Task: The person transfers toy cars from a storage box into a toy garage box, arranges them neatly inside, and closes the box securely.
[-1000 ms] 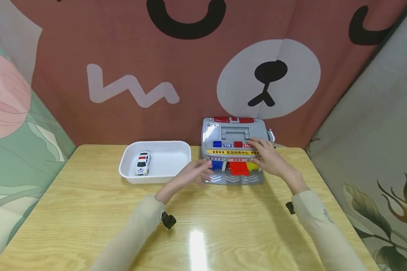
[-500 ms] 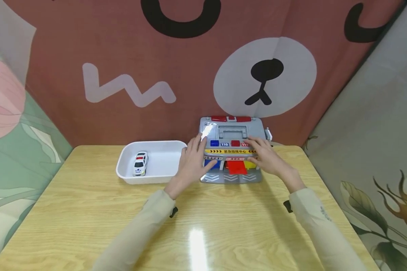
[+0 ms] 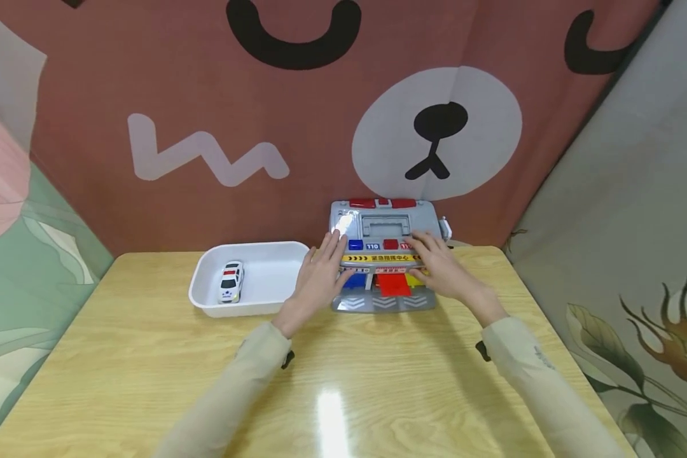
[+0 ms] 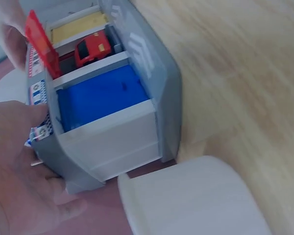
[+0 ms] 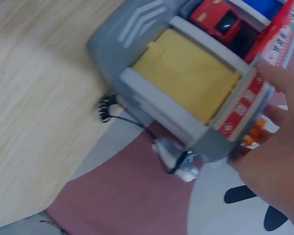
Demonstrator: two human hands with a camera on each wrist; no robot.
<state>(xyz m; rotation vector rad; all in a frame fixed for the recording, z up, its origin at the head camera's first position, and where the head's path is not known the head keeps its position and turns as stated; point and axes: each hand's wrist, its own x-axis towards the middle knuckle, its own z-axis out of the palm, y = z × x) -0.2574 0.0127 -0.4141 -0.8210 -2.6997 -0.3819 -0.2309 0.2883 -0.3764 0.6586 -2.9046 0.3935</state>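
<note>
A grey toy garage (image 3: pixel 385 302) stands at the table's back edge, with red lights and a folded handle on its roof. My left hand (image 3: pixel 315 280) holds its left front corner, thumb by the sign and fingers over the roof. At the right end, my right hand (image 3: pixel 449 273) grips the roof edge, thumb in front and fingers near the red button (image 3: pixel 390 244). The middle red door (image 4: pixel 41 44) is raised, and a red toy car (image 4: pixel 94 48) sits in that bay. The blue door (image 4: pixel 105 98) and yellow door (image 5: pixel 188 73) are down.
Left of the garage is a white tray (image 3: pixel 240 310) holding a white toy police car (image 3: pixel 231 282). A small grey handset (image 5: pixel 176 159) with a coiled black cord hangs at the garage's right side. A bear-printed curtain (image 3: pixel 217 216) stands right behind the table (image 3: pixel 378 381).
My left hand has moved from before the garage's left bay up and back onto its left front corner. My right hand stays at the right end. The view shifts slightly.
</note>
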